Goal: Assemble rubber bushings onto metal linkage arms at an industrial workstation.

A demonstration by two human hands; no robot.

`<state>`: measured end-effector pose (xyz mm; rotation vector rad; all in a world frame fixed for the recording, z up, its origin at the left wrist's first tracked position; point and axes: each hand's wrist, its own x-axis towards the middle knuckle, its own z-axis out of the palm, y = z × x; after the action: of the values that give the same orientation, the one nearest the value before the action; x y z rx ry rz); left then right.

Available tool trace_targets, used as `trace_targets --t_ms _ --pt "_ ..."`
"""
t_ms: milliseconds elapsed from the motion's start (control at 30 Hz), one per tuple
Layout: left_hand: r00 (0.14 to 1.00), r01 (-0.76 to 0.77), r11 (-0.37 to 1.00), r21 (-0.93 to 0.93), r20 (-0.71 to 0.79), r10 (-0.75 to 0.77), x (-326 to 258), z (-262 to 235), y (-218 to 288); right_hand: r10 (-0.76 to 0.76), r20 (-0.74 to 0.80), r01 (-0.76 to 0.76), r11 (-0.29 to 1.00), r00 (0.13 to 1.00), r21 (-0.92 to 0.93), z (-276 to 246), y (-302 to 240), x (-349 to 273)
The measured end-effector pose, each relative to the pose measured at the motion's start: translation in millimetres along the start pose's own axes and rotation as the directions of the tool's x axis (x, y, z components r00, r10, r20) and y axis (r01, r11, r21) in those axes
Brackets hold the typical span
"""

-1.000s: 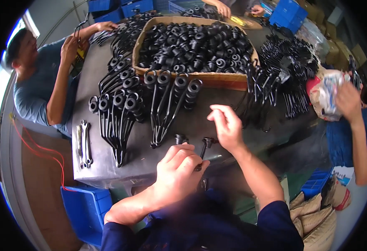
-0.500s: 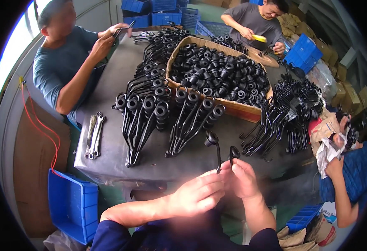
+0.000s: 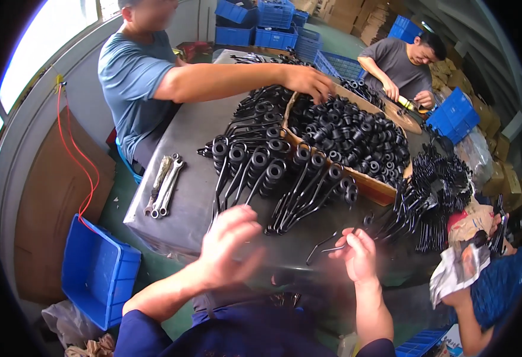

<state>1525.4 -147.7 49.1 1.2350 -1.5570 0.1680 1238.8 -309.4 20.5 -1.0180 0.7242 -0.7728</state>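
My left hand (image 3: 228,247) is raised over the table's near edge, blurred, with thumb and fingers apart and nothing visible between them. Just beyond it stand rows of bent black rods (image 3: 235,184) with thick black rubber bushings (image 3: 260,157) on their upper ends. My right hand (image 3: 358,253) pinches a thin bent metal rod (image 3: 319,245) between thumb and fingertips, its hooked end pointing left. No bushing shows clearly on that rod. A smaller fan of bushed rods (image 3: 296,205) lies between and beyond my hands.
A cardboard box (image 3: 371,191) of loose bushings fills the table's middle; a co-worker's hand (image 3: 311,83) reaches over it. Bare rods (image 3: 433,205) are heaped right. Wrenches (image 3: 167,187) lie left, above a blue crate (image 3: 101,271). Other people work across the table and at right.
My hands have moved apart, the left one leftward and away from the bushed rod. The co-worker at left has stretched an arm to the box. The view has shifted.
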Motion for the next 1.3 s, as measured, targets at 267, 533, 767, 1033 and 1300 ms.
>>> trace_targets --t_ms 267,533,767,1033,1300 --pt "0.649 0.74 0.609 -0.287 0.061 -0.759 -40 -32 -74 0.059 -0.108 -0.051 0.996 0.992 0.076 0 11 7" --pt "0.486 0.81 0.196 -0.552 0.446 -0.752 -16 -19 -101 0.127 -0.289 -0.158 0.983 0.949 -0.089 -19 11 15" --pt "0.533 0.757 0.229 -0.611 0.376 -0.758 -22 -3 -99 -0.527 -0.183 0.278 0.675 0.83 -0.684 1 0 0" --pt "0.525 0.811 0.37 -0.454 0.287 -0.801 -32 7 -106 0.047 -0.162 -0.036 0.997 0.986 0.071 88 49 58" --pt "0.646 0.667 0.361 -0.652 0.265 -0.716 -32 9 -102 0.097 -0.223 -0.048 0.975 0.97 0.219 118 65 58"
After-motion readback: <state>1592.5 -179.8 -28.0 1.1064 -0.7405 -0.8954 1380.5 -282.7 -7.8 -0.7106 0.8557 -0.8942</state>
